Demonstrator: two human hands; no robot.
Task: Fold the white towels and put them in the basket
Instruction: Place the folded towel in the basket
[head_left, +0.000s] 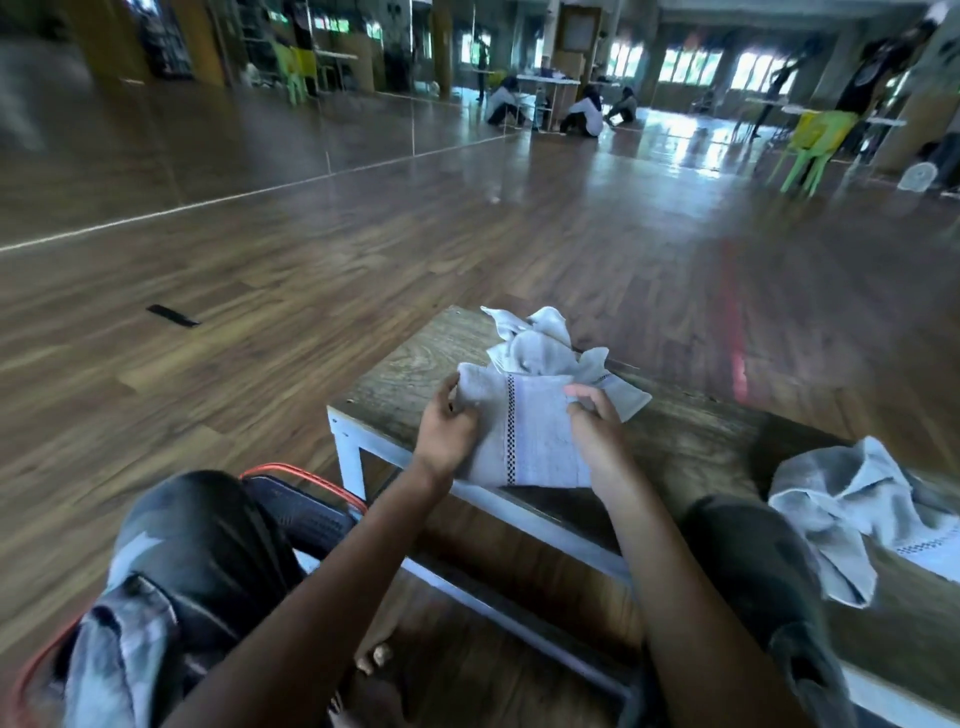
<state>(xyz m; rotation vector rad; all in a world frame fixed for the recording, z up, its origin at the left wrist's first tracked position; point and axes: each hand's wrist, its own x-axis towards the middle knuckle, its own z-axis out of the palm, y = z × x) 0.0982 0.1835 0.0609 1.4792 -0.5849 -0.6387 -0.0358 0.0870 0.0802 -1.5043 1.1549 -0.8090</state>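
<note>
Where the wood floor (156, 415) extends left of the low table (405, 374), a flat black object (173, 315) lies well apart from the table's left end. Just beside that end, at floor level, stands the basket (311, 514), dark-walled with an orange rim; the person's left knee (192, 525) hides part of it, and its contents cannot be determined. At the table's near edge, the left hand (447, 431) grips the left border of a white towel (535, 441), with the thumb lying on top of the cloth. This towel lies partly flattened on the tabletop, overhangs the near edge slightly, and shows a checked black-and-white stripe running front to back. The right hand (597, 436) pinches the towel's right side with curled fingers, bunching the cloth there. Behind the held towel, toward the table's far edge and touching it, sits a second white towel (540, 343), crumpled into a loose heap. Further right, the right knee (753, 545) rises in front of the table's near edge. At the right portion of the tabletop, well apart from both hands, a third white towel (852, 504) lies crumpled and unfolded.
</note>
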